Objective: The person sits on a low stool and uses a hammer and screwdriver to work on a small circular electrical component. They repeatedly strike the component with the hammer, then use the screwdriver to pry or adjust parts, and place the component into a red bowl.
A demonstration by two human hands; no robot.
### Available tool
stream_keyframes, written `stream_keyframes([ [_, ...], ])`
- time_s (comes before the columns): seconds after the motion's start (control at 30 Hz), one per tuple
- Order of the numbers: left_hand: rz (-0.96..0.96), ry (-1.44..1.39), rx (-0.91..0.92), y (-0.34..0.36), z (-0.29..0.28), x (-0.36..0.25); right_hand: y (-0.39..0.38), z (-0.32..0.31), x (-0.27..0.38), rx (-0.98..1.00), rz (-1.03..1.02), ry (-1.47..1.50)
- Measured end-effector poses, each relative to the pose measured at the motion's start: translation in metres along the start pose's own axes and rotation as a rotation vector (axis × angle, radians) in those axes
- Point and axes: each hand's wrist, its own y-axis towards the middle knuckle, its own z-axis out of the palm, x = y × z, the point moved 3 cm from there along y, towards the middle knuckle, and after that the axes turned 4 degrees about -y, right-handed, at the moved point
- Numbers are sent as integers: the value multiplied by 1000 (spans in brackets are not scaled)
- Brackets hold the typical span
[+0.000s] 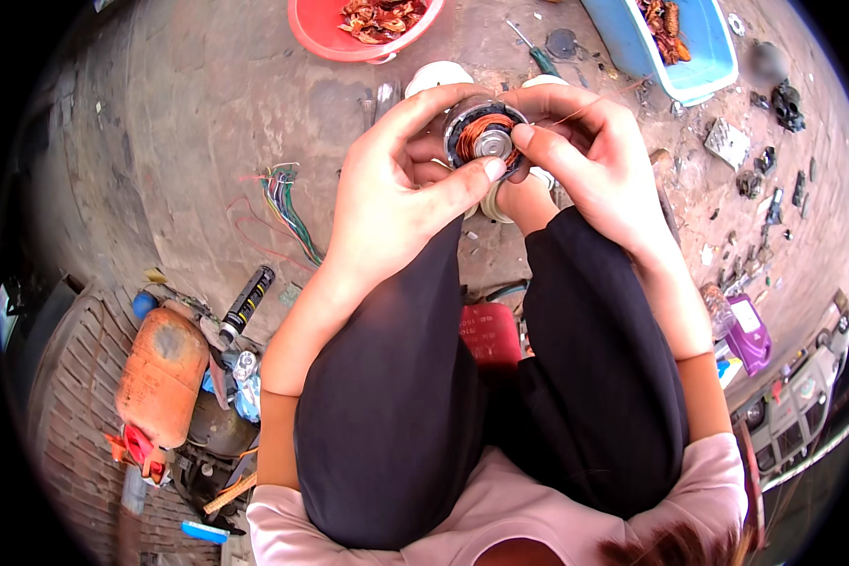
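Note:
A small round motor stator (482,134) wound with copper wire is held up between my hands, above my knees. A shiny metal hub shows at its middle, and a dark ring surrounds the winding. My left hand (401,174) grips its left side, thumb on the lower edge and fingers curled behind. On the right, my right hand (599,156) pinches at the winding with thumb and forefinger. A fine copper strand appears near that forefinger. The fingers behind the part are largely hidden.
Beyond my hands stand a red basin (321,38) and a blue bin (693,80), both holding copper scrap. A screwdriver (541,58) lies between them. Coloured wires (290,212), a black can (247,304) and an orange gas cylinder (163,373) are leftward; dark scraps (788,106) litter the right.

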Motion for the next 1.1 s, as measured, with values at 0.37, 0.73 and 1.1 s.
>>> stream_keyframes([
  [0.37,35,3,29,9,13,11,-7,1,-13,-120,-55,-23],
  [0.73,-56,-49,-83,11,6,20,0,0,-22,-114,-93,-55],
  [1.1,92,237,-76,9,2,17,2,-1,-9,-208,-246,-420],
])
